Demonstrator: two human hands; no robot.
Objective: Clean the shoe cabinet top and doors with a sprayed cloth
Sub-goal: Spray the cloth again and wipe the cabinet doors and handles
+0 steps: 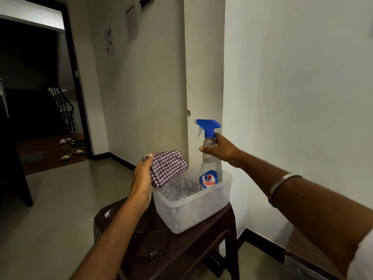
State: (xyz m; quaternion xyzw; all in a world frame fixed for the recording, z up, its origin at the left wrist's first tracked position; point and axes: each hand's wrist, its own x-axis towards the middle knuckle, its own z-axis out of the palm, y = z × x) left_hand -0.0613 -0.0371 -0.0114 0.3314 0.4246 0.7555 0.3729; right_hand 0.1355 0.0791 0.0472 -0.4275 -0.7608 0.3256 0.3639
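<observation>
My left hand (142, 174) grips a folded checked cloth (168, 166), dark red and white, held above the left rim of a clear plastic tub (191, 211). My right hand (220, 149) is wrapped round the neck of a clear spray bottle (209, 158) with a blue trigger head and a "Colin" label. The bottle stands upright with its base inside the tub at the right. A metal bangle sits on my right wrist. No shoe cabinet can be made out for certain.
The tub rests on a dark brown plastic stool (181, 249) against a white wall corner. A dark brown surface (314, 251) shows at the lower right. At far left, an open doorway (40, 98) leads to dark stairs, with several sandals (70, 148) on the floor.
</observation>
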